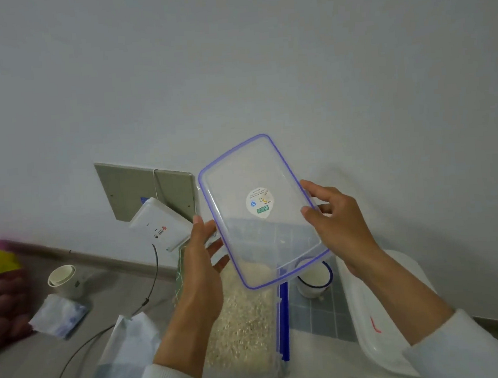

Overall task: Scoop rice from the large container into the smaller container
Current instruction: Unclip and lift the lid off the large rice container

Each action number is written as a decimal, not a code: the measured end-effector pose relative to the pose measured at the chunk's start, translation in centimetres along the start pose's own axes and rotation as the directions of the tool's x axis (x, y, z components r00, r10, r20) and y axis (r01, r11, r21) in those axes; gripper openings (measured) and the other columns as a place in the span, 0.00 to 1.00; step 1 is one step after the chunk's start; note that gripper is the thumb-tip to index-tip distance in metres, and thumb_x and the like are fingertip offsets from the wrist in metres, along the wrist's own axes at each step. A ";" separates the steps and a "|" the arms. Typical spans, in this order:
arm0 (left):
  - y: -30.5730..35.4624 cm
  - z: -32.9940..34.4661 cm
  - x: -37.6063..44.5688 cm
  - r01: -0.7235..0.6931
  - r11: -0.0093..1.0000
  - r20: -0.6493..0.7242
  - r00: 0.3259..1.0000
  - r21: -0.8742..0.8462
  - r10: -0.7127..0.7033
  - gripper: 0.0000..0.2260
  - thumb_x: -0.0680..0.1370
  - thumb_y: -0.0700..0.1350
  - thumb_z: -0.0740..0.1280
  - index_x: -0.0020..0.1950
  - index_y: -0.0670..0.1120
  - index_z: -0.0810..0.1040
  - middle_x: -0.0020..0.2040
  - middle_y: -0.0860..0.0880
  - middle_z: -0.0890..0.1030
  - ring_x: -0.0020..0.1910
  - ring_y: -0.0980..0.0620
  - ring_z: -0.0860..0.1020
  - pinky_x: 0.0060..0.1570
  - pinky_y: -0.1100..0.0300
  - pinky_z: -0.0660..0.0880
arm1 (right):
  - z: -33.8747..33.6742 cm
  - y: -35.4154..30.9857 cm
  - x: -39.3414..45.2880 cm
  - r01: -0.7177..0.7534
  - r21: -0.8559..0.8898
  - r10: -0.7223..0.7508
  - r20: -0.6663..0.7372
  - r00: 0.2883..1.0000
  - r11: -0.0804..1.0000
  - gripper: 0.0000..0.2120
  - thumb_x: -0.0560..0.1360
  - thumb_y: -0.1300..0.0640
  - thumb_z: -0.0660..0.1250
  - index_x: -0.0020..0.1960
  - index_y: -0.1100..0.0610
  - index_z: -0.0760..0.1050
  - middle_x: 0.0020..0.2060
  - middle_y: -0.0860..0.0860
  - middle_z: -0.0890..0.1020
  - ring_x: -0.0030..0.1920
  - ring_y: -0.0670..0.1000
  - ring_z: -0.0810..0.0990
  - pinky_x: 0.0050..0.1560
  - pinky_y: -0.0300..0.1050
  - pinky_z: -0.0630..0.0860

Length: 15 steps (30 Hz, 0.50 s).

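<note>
The right hand (338, 226) pinches the clear blue-rimmed lid (261, 208) by its 3 o'clock edge, long axis 11-to-5, raised over the open rice container (246, 317) lying toward 6 o'clock, where the left hand (202, 270), fingers spread, hovers nearer.

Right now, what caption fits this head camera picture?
Right hand lifts clear lid above rice container.
</note>
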State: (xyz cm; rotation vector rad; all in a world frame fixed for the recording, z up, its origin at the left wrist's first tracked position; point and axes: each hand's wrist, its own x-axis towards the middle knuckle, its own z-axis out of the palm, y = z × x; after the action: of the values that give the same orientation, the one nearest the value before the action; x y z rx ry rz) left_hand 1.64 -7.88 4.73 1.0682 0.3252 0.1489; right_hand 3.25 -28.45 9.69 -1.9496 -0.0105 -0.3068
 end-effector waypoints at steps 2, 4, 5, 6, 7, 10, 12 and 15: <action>-0.4 0.7 0.3 0.026 0.999 0.013 1.000 -0.047 -0.026 0.18 0.76 0.63 0.60 0.51 0.52 0.80 0.46 0.53 0.86 0.51 0.50 0.82 0.48 0.51 0.76 | -0.4 -0.1 1.5 0.034 -0.058 -0.033 0.013 0.999 0.998 0.19 0.78 0.57 0.67 0.67 0.44 0.74 0.59 0.43 0.75 0.51 0.44 0.77 0.34 0.27 0.76; -0.9 1.4 0.7 0.071 0.994 0.011 0.997 -0.086 -0.070 0.19 0.77 0.63 0.59 0.52 0.51 0.80 0.45 0.53 0.86 0.51 0.49 0.82 0.46 0.52 0.75 | -0.6 -0.2 3.0 0.065 -0.099 -0.062 0.032 0.998 0.993 0.20 0.77 0.60 0.67 0.67 0.45 0.75 0.59 0.43 0.77 0.50 0.42 0.77 0.37 0.24 0.73; -1.0 1.7 0.9 0.105 0.989 0.014 0.994 -0.100 -0.104 0.21 0.77 0.63 0.58 0.54 0.49 0.80 0.46 0.53 0.86 0.52 0.49 0.81 0.47 0.52 0.76 | -0.7 -0.3 3.7 0.081 -0.118 -0.077 0.042 0.996 0.990 0.20 0.77 0.61 0.67 0.66 0.46 0.76 0.59 0.42 0.77 0.48 0.41 0.77 0.39 0.23 0.72; -1.1 2.1 1.1 0.138 0.984 0.020 0.990 -0.115 -0.137 0.22 0.77 0.63 0.58 0.56 0.48 0.80 0.47 0.52 0.86 0.53 0.48 0.81 0.48 0.52 0.76 | -0.7 -0.3 4.4 0.102 -0.140 -0.096 0.054 0.994 0.985 0.20 0.77 0.63 0.66 0.65 0.46 0.76 0.59 0.42 0.78 0.47 0.40 0.77 0.41 0.22 0.71; -1.2 2.4 1.3 0.164 0.978 0.025 0.986 -0.129 -0.162 0.24 0.77 0.63 0.58 0.57 0.47 0.80 0.49 0.50 0.85 0.54 0.48 0.81 0.51 0.50 0.76 | -0.6 -0.3 5.1 0.126 -0.165 -0.117 0.067 0.991 0.978 0.20 0.77 0.64 0.66 0.65 0.47 0.77 0.59 0.43 0.78 0.46 0.40 0.77 0.42 0.21 0.70; -0.6 3.7 2.7 0.214 0.962 0.043 0.977 -0.172 -0.210 0.22 0.77 0.63 0.59 0.55 0.47 0.77 0.55 0.47 0.82 0.55 0.46 0.80 0.57 0.44 0.75 | -0.4 -0.6 7.4 0.204 -0.261 -0.182 0.105 0.978 0.944 0.21 0.76 0.65 0.65 0.65 0.48 0.77 0.59 0.44 0.78 0.46 0.42 0.75 0.46 0.22 0.67; 0.1 4.7 4.0 0.255 0.945 0.058 0.967 -0.203 -0.248 0.25 0.76 0.64 0.60 0.59 0.45 0.74 0.57 0.45 0.79 0.56 0.44 0.79 0.58 0.41 0.74 | -0.1 -0.9 9.0 0.249 -0.310 -0.223 0.118 0.968 0.917 0.22 0.77 0.65 0.65 0.66 0.47 0.76 0.61 0.44 0.77 0.50 0.44 0.75 0.52 0.29 0.69; 1.2 5.5 6.4 0.330 0.920 0.087 0.944 -0.213 -0.319 0.34 0.75 0.66 0.59 0.72 0.43 0.63 0.65 0.42 0.75 0.61 0.40 0.76 0.61 0.38 0.71 | 0.4 -1.3 11.4 0.294 -0.350 -0.268 0.120 0.956 0.889 0.22 0.77 0.65 0.65 0.68 0.49 0.75 0.63 0.46 0.77 0.55 0.47 0.76 0.57 0.38 0.73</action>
State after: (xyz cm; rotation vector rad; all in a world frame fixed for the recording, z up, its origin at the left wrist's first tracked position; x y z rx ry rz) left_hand 9.53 -10.11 6.97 0.7792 0.4249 -0.1377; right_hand 14.15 -29.11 13.18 -2.3329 -0.3046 -0.4585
